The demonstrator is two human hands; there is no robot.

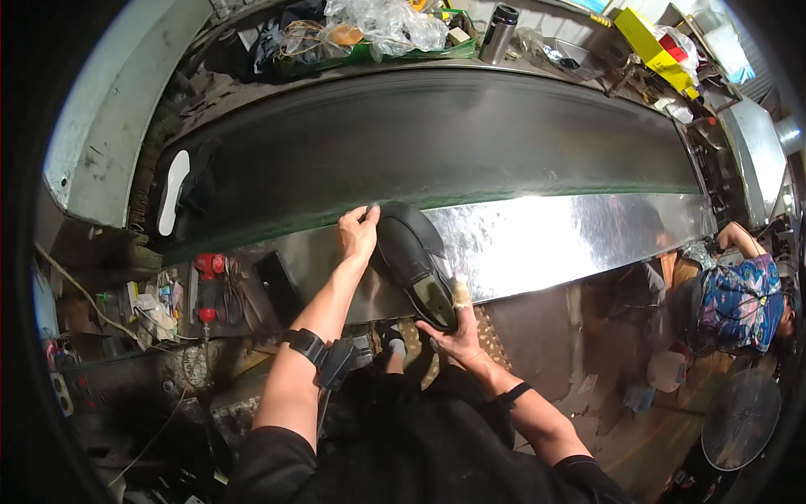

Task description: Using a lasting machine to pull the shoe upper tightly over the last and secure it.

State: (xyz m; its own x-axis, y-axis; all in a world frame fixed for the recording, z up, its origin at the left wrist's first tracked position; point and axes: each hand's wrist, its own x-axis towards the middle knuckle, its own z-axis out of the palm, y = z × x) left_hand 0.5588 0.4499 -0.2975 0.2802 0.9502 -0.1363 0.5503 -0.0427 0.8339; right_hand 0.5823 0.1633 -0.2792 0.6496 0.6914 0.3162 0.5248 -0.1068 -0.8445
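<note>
A black shoe (409,252) is held over the near metal edge of the belt table, its rounded toe pointing away from me. An olive-green piece with a small hole shows in its opening at the heel end. My left hand (359,235) pinches at the toe's left side, its fingertips closed against the rim. Around the heel, my right hand (460,334) grips with fingers on either side; one finger has a pale yellowish wrapping. The shoe's underside is hidden.
Beyond lies a wide dark belt (420,134) behind a shiny metal ledge (537,244). A white insole-shaped piece (175,192) lies beside black material on the belt's left. A red power driver (208,267) is at left. Another person (743,294) sits at right. A flask (499,35) stands behind.
</note>
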